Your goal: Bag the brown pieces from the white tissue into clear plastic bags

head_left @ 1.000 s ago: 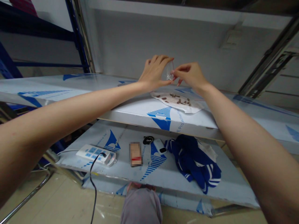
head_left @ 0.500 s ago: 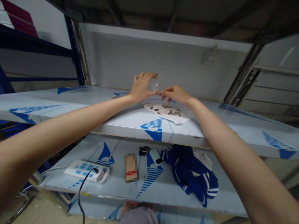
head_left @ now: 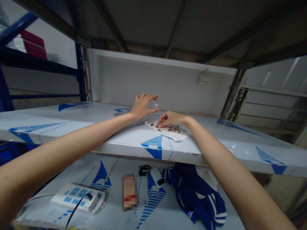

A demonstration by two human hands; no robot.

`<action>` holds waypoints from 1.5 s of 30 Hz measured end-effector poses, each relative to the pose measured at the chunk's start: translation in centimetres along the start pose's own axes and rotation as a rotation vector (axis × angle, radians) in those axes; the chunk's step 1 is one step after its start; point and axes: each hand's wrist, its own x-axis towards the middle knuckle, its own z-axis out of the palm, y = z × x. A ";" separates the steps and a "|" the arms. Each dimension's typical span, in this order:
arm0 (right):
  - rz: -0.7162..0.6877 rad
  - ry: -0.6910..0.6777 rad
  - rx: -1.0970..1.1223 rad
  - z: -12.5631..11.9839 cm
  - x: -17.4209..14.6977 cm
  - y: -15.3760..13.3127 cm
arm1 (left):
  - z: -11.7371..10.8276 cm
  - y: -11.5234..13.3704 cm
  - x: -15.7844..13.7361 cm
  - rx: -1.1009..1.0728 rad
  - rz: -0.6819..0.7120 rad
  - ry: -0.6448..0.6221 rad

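Note:
A small, clear round container (head_left: pixel 154 104) is held on its side by my left hand (head_left: pixel 142 107), thumb below and fingers above, over the upper shelf. My right hand (head_left: pixel 171 118) is lowered onto a white cloth (head_left: pixel 181 137), thumb and fingertips pinched at a small brown bean-like piece (head_left: pixel 156 126). Several more brown pieces (head_left: pixel 177 128) lie scattered on the cloth, some partly behind my right hand. The container's inside is too faint to make out.
The shelf (head_left: pixel 120 145) has blue-printed film on it. Below are a power strip (head_left: pixel 74 198), a blurred-out rectangular object (head_left: pixel 129 193), a pale blue device (head_left: pixel 157 177), a black bundle (head_left: pixel 144 170) and blue clothing (head_left: pixel 192 191). A dark metal deck (head_left: pixel 148 32) hangs overhead.
My right hand has come down from beside the container to the cloth, its fingers closing at a brown piece. My left hand still holds the container. The camera view has tilted up.

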 end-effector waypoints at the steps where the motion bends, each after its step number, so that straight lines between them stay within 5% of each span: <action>1: 0.018 0.017 -0.008 -0.1 -0.1 0.1 | 0.0 0.0 0.0 0.000 0.001 -0.003; 24: -0.067 -0.052 0.033 0.8 1.1 0.4 | -0.1 0.1 -0.3 0.078 -0.014 -0.147; 32: -0.035 -0.037 0.056 0.5 0.9 0.2 | -0.3 -0.1 -0.1 0.111 -0.026 -0.108; 41: -0.002 0.078 -0.018 -0.3 0.8 0.9 | -0.2 -0.1 0.0 0.086 -0.038 -0.116; 45: -0.052 0.282 -0.032 -0.5 1.0 1.2 | -0.1 0.1 0.1 0.033 -0.070 -0.109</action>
